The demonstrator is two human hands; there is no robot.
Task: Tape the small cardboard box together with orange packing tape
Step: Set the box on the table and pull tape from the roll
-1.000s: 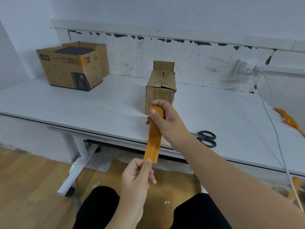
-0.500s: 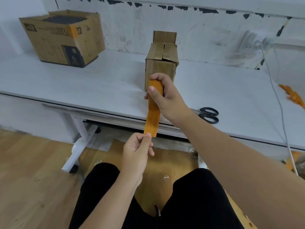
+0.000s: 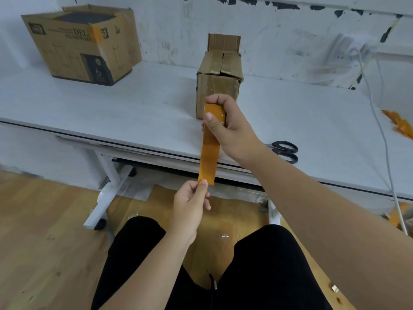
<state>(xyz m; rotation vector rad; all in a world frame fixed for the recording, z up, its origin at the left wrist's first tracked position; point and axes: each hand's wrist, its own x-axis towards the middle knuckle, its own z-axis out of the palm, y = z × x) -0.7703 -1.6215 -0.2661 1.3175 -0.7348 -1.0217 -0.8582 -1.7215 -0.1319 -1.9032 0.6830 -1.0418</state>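
Observation:
The small cardboard box (image 3: 220, 85) stands on the white table (image 3: 138, 110), its top flaps closed with a gap and one rear flap upright. In front of it my right hand (image 3: 232, 128) grips the roll of orange packing tape (image 3: 215, 114), mostly hidden in the fist. A strip of orange tape (image 3: 209, 156) runs down from the roll past the table edge. My left hand (image 3: 192, 203) pinches the strip's free lower end between thumb and fingers.
Black-handled scissors (image 3: 287, 151) lie near the table's front edge, right of my right wrist. A larger printed carton (image 3: 82, 43) sits at the back left. A white cable (image 3: 380, 121) and orange tape scraps (image 3: 400, 124) lie at the right. My legs are below.
The view has tilted downward, so the table and boxes sit higher in frame. Both hands keep their hold on the tape; the strip's length looks about the same.

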